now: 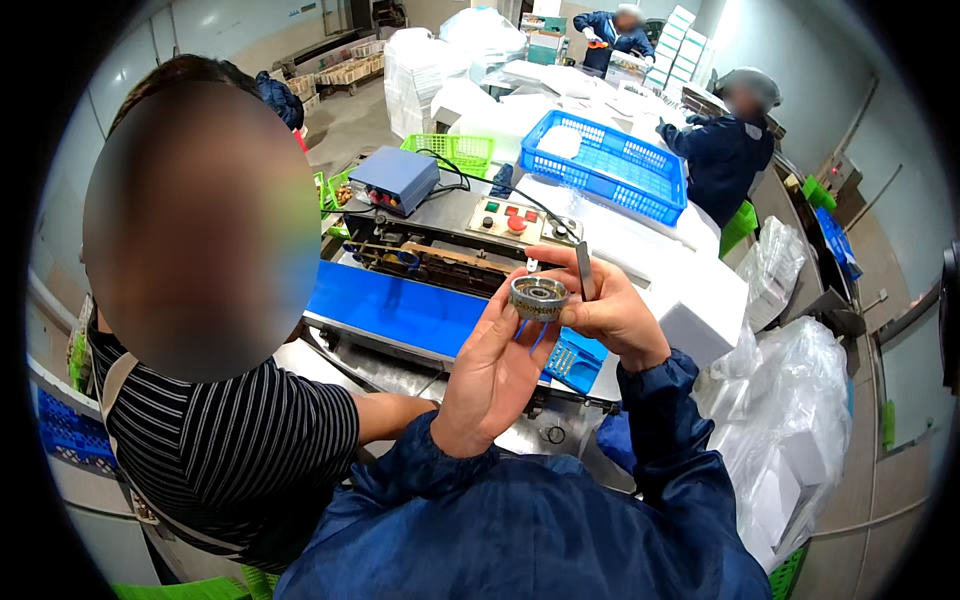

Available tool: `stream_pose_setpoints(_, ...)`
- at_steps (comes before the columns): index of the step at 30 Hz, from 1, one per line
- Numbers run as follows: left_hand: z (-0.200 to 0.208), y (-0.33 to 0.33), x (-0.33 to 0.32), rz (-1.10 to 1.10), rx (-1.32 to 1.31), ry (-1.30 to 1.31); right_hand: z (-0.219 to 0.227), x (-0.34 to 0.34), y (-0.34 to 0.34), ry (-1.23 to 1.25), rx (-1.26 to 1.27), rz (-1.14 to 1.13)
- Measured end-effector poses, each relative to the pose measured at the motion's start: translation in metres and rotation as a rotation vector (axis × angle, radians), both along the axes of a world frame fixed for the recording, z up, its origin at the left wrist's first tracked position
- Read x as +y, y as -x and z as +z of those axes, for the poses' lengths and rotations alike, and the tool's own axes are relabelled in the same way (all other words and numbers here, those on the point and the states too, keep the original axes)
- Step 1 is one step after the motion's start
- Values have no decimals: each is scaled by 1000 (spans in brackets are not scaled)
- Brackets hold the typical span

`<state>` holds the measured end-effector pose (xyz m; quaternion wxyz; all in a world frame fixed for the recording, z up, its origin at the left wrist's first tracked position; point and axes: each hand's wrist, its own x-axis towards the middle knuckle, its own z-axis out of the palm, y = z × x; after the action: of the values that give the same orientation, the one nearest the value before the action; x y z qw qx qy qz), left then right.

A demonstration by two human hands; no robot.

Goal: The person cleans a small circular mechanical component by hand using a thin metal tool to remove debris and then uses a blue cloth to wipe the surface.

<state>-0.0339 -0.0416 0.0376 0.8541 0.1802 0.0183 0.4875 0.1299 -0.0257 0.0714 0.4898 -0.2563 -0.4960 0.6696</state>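
My left hand (pixel 487 378) is closed around a round metal wheel (pixel 538 297), its palm turned up. Small raised marks run round the wheel's rim, and rings surround its hub. From the other side, my right hand (pixel 622 318) has its thumb at the wheel's edge. A dark flat bar (pixel 585 270) stands upright in the fingers of that same hand. Below and behind the hands lies a blue plastic case (pixel 574 362) with small compartments. Just beyond is a machine with a blue conveyor belt (pixel 395 308).
The machine carries a control panel (pixel 525 222) with a red button, and a blue-grey box (pixel 393 180) with cables. Past it stands a blue crate (pixel 610 165). At my left is a person in a striped shirt (pixel 250 430). White foam boxes (pixel 695 310) and plastic-wrapped stacks (pixel 785 430) are on the right.
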Motion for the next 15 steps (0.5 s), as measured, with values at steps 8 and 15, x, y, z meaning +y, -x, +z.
stream_pose_setpoints(8, 1, 4, 0, 13, -32, -13, 2, 3, 1, 1, -14, 63)
stream_pose_setpoints(15, 0, 5, -3, 11, -28, -29, 0, 0, 4, -20, 4, 66)
